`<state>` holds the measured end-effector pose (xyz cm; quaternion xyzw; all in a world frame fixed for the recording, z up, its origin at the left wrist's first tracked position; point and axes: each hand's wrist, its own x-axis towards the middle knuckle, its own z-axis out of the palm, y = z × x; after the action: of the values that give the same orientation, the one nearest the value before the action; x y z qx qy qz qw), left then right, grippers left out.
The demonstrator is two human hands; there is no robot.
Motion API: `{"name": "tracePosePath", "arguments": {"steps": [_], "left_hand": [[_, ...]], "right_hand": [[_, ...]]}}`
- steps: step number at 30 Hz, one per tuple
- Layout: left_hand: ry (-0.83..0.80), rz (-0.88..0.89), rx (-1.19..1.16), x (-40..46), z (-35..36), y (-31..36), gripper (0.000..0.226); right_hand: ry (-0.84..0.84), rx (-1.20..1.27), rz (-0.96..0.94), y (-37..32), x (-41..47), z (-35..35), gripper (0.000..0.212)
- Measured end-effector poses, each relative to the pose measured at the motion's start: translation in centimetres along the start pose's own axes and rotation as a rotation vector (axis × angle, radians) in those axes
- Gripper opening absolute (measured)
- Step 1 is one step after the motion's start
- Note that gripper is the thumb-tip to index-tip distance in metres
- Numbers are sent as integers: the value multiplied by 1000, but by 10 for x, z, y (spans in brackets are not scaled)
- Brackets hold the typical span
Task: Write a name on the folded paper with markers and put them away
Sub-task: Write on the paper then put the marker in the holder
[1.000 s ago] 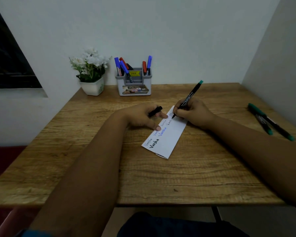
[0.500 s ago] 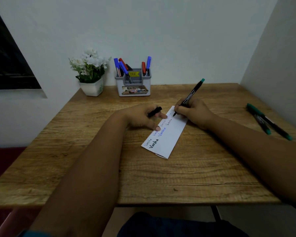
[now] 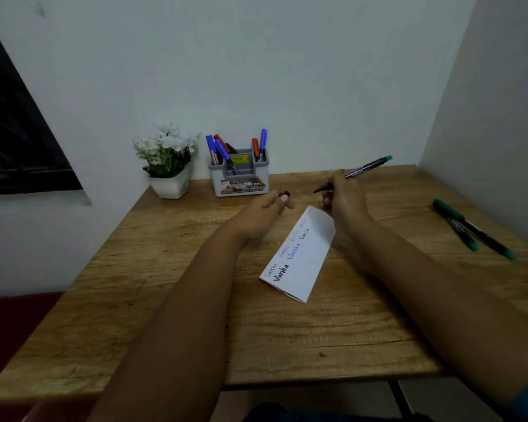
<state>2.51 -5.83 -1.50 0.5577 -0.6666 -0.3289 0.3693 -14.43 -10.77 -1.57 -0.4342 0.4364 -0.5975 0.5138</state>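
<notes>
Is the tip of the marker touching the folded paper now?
Apart. In the head view the right hand holds the marker raised, its tip clear of the folded paper with bare table between.

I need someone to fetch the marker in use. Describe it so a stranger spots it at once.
Start at the wooden table, then find the folded paper at its middle. Just beyond it, the right hand grips a black marker with a teal end, uncapped and lifted, unlike the two markers lying flat at right.

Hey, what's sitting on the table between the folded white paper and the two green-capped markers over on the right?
Nothing but the person's right forearm crossing above bare wooden table, in the head view. The folded white paper and green-capped markers lie apart.
</notes>
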Motion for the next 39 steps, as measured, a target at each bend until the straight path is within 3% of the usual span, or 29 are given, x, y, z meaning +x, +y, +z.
{"name": "tracePosePath", "arguments": {"steps": [2, 6, 10, 15, 25, 29, 34, 39], "left_hand": [[30, 31, 1, -2, 3, 0, 23], [88, 75, -15, -5, 6, 1, 11], [151, 118, -67, -5, 8, 4, 7], [176, 126, -218, -2, 12, 7, 10], [179, 144, -137, -2, 15, 4, 24], [228, 165, -138, -3, 13, 6, 24], [247, 138, -100, -2, 8, 4, 19], [222, 162, -131, -5, 9, 4, 14]], "right_hand": [[-59, -63, -39, 6, -3, -5, 10], [-365, 71, 48, 1, -7, -23, 10], [-454, 254, 180, -7, -4, -29, 19], [-426, 278, 191, -9, -7, -23, 21], [-478, -14, 78, -4, -21, -20, 18], [-383, -10, 47, -7, -21, -23, 13], [-253, 227, 145, -6, -14, -22, 19], [-291, -168, -50, 7, -21, -16, 28]]}}
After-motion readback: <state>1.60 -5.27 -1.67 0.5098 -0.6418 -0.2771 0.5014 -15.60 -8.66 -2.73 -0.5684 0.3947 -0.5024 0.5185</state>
